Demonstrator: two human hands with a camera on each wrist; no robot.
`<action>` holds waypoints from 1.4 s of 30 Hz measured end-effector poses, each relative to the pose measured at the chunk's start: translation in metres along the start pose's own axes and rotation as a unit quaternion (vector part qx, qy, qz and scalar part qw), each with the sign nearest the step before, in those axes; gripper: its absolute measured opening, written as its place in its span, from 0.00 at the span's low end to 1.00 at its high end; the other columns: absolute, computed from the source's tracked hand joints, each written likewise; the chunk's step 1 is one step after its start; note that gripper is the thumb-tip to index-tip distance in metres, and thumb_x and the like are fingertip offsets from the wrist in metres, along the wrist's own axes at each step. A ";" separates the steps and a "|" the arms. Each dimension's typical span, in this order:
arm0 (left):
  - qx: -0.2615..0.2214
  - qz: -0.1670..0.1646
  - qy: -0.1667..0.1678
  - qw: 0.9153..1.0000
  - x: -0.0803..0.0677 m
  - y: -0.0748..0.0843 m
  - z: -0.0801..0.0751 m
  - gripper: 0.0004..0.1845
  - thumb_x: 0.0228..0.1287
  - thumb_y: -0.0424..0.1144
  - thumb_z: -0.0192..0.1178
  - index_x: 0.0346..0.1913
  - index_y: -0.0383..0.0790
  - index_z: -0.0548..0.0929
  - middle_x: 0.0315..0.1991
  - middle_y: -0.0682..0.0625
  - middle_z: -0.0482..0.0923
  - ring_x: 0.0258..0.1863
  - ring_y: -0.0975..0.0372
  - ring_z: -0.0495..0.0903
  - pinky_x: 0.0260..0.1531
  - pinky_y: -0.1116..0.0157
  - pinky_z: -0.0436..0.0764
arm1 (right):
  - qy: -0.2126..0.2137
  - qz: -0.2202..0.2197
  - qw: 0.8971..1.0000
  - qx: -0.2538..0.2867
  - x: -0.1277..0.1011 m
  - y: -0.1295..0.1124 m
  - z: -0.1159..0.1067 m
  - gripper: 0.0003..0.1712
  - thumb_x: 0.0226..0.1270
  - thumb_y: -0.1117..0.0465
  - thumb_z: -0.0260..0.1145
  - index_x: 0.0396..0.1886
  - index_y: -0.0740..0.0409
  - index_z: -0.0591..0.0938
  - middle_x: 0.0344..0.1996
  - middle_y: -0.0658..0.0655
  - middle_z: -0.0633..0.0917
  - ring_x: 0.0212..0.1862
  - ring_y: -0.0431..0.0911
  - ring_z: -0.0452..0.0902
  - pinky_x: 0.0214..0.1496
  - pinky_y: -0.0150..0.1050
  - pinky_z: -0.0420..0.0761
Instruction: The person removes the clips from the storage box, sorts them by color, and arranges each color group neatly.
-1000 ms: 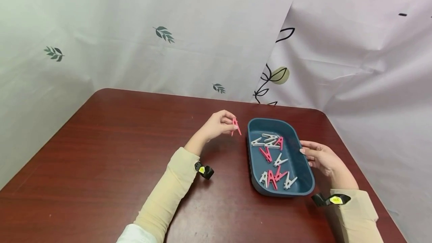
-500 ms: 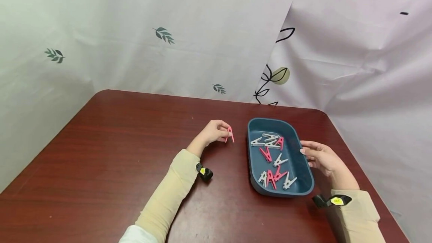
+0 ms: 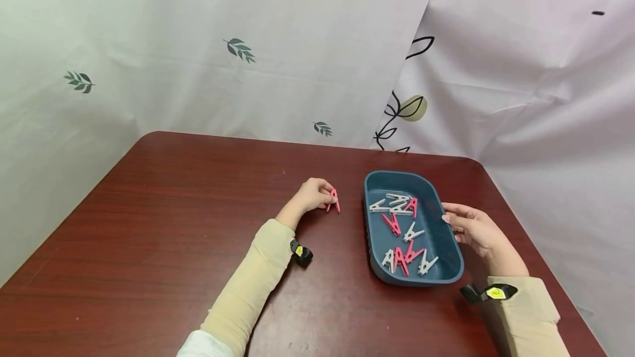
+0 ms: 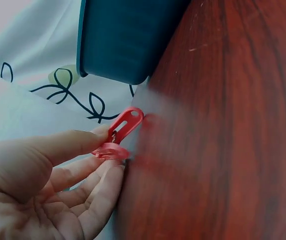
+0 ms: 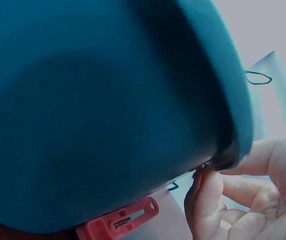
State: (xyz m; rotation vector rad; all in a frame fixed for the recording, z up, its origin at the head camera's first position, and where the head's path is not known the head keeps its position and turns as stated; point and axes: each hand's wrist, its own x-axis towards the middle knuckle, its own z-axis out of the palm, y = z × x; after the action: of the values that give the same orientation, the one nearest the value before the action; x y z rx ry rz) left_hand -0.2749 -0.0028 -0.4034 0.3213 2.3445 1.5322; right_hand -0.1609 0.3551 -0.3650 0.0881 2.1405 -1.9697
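Note:
My left hand [image 3: 312,194] pinches a pink clothespin [image 3: 334,201] between thumb and fingers, left of a blue plastic basket. The clothespin's two legs point down at the tabletop; in the left wrist view its slotted pink leg [image 4: 129,122] reaches close to the wood. On the other side, my right hand [image 3: 477,230] grips the right rim of the basket [image 3: 450,241], thumb over the edge and fingers outside. Several pink and white clothespins lie loose in the basket, among them a pink one [image 3: 392,225] and a white one [image 3: 413,232].
The reddish-brown wooden table [image 3: 173,236] extends far to the left of the basket. Behind it hangs a pale curtain [image 3: 273,70] with leaf prints. Black wrist cameras sit on both sleeves, the left camera [image 3: 301,253] low above the wood.
My left hand has moved left, away from the basket, and down to the tabletop with the pink clothespin in its fingers. The right hand keeps its grip on the basket's rim.

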 end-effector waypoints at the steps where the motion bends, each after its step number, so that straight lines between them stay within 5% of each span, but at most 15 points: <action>1: 0.012 0.002 0.000 1.000 0.000 0.001 0.000 0.13 0.56 0.29 0.66 0.44 0.28 0.81 0.35 0.40 0.83 0.26 0.64 0.79 0.32 0.65 0.83 | 0.001 -0.002 1.000 0.001 0.000 0.001 0.000 0.16 0.70 0.66 0.57 0.38 0.37 0.83 0.32 0.45 0.87 0.31 0.40 0.84 0.32 0.34 0.83; 21: 0.089 0.017 0.016 0.996 0.001 0.002 -0.004 0.20 0.59 0.35 0.65 0.52 0.30 0.78 0.39 0.40 0.82 0.26 0.60 0.79 0.29 0.67 0.80 | 0.002 0.003 1.000 0.015 0.001 0.001 -0.002 0.17 0.70 0.67 0.57 0.37 0.37 0.84 0.30 0.45 0.87 0.30 0.40 0.84 0.31 0.34 0.83; 27: 0.137 0.056 0.046 0.988 -0.004 0.013 -0.005 0.18 0.61 0.41 0.64 0.51 0.34 0.79 0.39 0.44 0.82 0.36 0.56 0.79 0.38 0.62 0.77 | 0.004 0.010 1.000 0.019 0.001 0.000 -0.002 0.17 0.69 0.67 0.57 0.37 0.37 0.84 0.30 0.45 0.87 0.30 0.40 0.84 0.30 0.34 0.82; 32: 0.127 0.087 0.050 0.987 -0.013 0.031 -0.002 0.19 0.62 0.42 0.64 0.52 0.35 0.79 0.41 0.43 0.81 0.42 0.54 0.79 0.45 0.57 0.78 | 0.002 0.012 1.000 0.022 0.002 0.000 -0.001 0.18 0.70 0.67 0.57 0.37 0.37 0.84 0.30 0.45 0.87 0.29 0.40 0.84 0.30 0.34 0.82; 42: 0.107 0.189 0.012 0.976 -0.034 0.066 0.013 0.16 0.63 0.40 0.63 0.51 0.37 0.79 0.43 0.45 0.80 0.40 0.59 0.79 0.40 0.66 0.79 | 0.009 0.023 0.999 0.021 0.002 -0.002 0.000 0.16 0.69 0.66 0.58 0.36 0.37 0.83 0.29 0.45 0.87 0.29 0.40 0.83 0.29 0.33 0.82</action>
State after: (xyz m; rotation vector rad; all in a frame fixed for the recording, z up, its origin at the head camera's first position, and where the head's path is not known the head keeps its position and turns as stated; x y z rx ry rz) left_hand -0.2372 0.0222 -0.3431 0.8467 2.5813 1.4391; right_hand -0.1628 0.3552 -0.3637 0.1600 2.0892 -1.9951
